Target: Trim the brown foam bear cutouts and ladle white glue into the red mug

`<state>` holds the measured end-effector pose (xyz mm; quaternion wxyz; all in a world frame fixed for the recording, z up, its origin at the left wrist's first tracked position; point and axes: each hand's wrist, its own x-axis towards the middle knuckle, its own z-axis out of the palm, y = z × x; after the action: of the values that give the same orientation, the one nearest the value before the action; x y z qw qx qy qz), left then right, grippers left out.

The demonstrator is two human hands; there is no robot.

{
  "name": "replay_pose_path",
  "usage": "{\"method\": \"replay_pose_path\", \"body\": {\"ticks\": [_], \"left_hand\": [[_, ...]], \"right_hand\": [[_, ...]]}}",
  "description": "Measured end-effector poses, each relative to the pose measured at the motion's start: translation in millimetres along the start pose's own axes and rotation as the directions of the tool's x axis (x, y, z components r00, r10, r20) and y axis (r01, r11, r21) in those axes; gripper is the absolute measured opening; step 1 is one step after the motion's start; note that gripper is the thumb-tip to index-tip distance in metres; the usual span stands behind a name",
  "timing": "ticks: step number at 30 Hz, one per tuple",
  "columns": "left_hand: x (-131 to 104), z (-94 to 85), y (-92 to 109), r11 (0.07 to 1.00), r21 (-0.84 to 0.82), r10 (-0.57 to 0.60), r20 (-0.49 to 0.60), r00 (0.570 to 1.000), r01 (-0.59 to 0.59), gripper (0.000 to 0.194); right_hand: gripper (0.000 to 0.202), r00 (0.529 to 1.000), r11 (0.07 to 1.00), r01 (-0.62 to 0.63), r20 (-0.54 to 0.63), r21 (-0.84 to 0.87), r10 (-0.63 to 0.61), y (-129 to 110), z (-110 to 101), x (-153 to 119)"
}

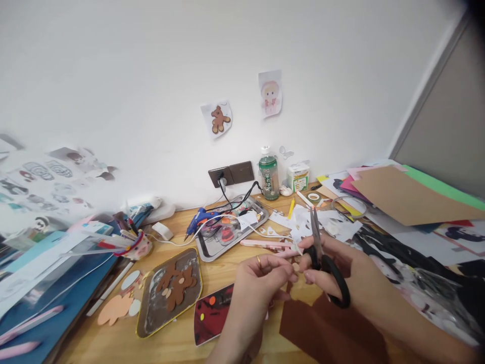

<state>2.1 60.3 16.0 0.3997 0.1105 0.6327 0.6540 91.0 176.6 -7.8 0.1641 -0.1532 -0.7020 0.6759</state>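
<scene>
My left hand (261, 283), with a ring on one finger, pinches a small tan round piece (296, 268) between its fingertips. It looks like cut foam or paper. In my right hand (350, 268) is a pair of scissors (317, 230) with black handles, the blades pointing up and away from me. The right fingertips are close to the tan piece; whether they touch it I cannot tell. Below my hands lies a brown sheet (326, 333). A dark red card (208, 313) with coloured dots is partly hidden by my left forearm.
Left of my hands, a yellow-rimmed tray (142, 323) holds brown bear-shaped cutouts (182, 288). A blue glue gun (202, 218) rests by a metal tray (206, 253). White paper scraps (299, 220), a bottle (268, 174) and a pen cup (136, 247) stand around; coloured sheets (409, 194) lie right.
</scene>
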Motion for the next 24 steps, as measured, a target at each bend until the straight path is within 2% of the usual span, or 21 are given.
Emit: {"method": "replay_pose_path", "body": {"ticks": [6,13,19,22,24], "left_hand": [[0.5,2.7,-4.1,0.996,0.093,-0.002,0.028,1.000,-0.001,0.012],[0.0,3.8,-6.5,0.999,0.025,0.020,0.015,1.000,-0.021,0.017],[-0.6,7.5,-10.2,0.994,0.089,0.056,0.010,0.998,-0.057,0.014],[-4.0,-1.1,-20.4,0.986,0.155,0.067,-0.027,0.997,-0.062,0.014],[-8.8,-16.8,-29.9,0.982,0.181,0.059,-0.075,0.995,-0.045,0.016]], "right_hand": [[0.024,0.999,0.999,-0.004,0.042,-0.042,0.005,2.3,-1.2,-0.1],[0.022,0.999,0.999,-0.041,0.028,-0.005,0.041,-0.6,-0.9,0.0],[0.027,0.997,0.997,-0.059,0.055,-0.045,0.062,1.7,-2.4,-0.5],[0.026,0.992,0.994,-0.078,0.094,-0.073,0.085,3.7,0.3,-1.2],[0.028,0.988,0.992,-0.101,0.108,-0.082,0.109,5.3,2.3,-1.8]]}}
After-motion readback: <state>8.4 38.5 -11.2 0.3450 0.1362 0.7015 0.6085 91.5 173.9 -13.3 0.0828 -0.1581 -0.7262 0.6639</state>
